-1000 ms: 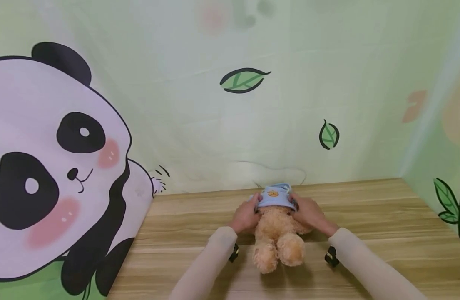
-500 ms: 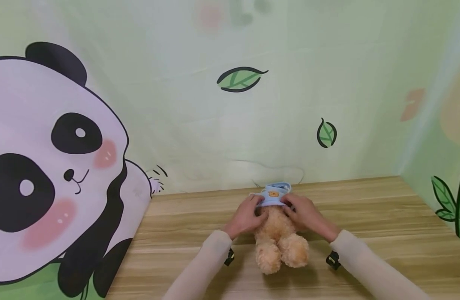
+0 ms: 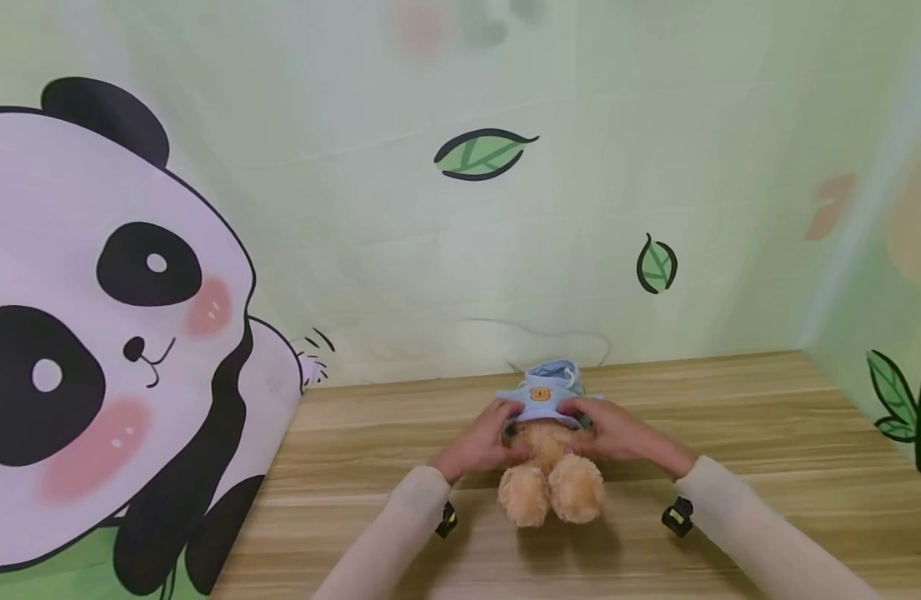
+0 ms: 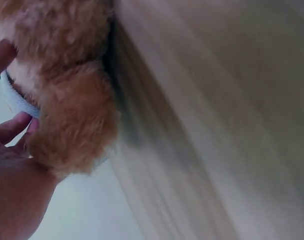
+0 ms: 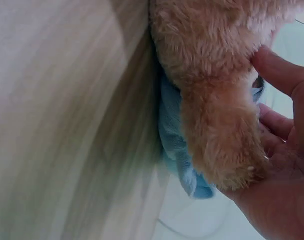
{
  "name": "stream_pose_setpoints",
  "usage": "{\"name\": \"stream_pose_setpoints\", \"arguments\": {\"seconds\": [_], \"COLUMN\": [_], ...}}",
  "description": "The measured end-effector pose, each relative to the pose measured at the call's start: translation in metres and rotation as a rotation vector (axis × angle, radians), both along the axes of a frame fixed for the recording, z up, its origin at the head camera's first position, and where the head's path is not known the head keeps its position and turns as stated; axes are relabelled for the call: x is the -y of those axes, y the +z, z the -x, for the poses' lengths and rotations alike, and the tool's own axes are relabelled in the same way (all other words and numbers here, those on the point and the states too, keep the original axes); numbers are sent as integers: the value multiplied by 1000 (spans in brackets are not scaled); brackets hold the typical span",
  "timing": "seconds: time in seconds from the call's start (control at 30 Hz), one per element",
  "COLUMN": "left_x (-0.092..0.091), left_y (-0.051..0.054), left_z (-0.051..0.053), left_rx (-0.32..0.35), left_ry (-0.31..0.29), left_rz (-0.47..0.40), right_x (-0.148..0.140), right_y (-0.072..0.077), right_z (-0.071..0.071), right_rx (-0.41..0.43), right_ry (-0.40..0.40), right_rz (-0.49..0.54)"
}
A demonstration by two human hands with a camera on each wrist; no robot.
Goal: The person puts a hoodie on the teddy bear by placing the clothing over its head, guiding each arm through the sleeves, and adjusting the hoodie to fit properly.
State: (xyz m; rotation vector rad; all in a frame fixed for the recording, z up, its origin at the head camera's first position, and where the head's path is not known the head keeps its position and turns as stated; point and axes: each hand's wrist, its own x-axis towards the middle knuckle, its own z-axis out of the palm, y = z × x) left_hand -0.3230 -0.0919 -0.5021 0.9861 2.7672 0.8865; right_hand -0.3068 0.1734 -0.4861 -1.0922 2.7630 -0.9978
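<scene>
A light-brown plush toy (image 3: 546, 442) lies with both feet toward me; I cannot see its head. Over its upper end sits a small pale-blue hoodie (image 3: 538, 408) with an orange animal-face patch, its neck opening facing away. My left hand (image 3: 478, 442) holds the hoodie's hem at the left, fingers on the cloth and thumb against the fur. On the right, my right hand (image 3: 618, 429) holds the hem in the same way. In the right wrist view, a furry arm (image 5: 219, 135) hangs outside the blue cloth (image 5: 174, 127), beside the palm.
The wood-grain tabletop (image 3: 385, 425) ends at a pale-green cloth backdrop (image 3: 385, 275) just behind the hoodie. A large printed panda (image 3: 175, 350) fills the left side, and another printed panel (image 3: 880, 333) stands at the right. A dark wrist strap (image 3: 678, 517) shows below the right cuff.
The hands have shifted their hold along the hem, thumbs coming down onto the plush's belly. The plush's feet have lifted and moved slightly left; the hoodie's sleeves now show spread outward.
</scene>
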Motion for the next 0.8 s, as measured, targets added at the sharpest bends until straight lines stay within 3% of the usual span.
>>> {"name": "stream_pose_setpoints", "arguments": {"seconds": [0.27,0.47,0.7,0.8], "left_x": [-3,-6,-6,-5], "left_y": [-6,-10,-10,-11], "left_z": [-9,-11,-17,-18], "left_rx": [-166,-199,-136,-187], "left_ry": [-61,-50,-16,-48], "left_rz": [-20,-2,-45,-33], "right_x": [1,3,7,8], "right_y": [-12,-19,-15,-16], "right_z": [-1,-3,-8,-9], "right_rx": [-115,-207,-85,-96], "right_ry": [76,89,40,27], "right_rz": [35,70,118,100]}}
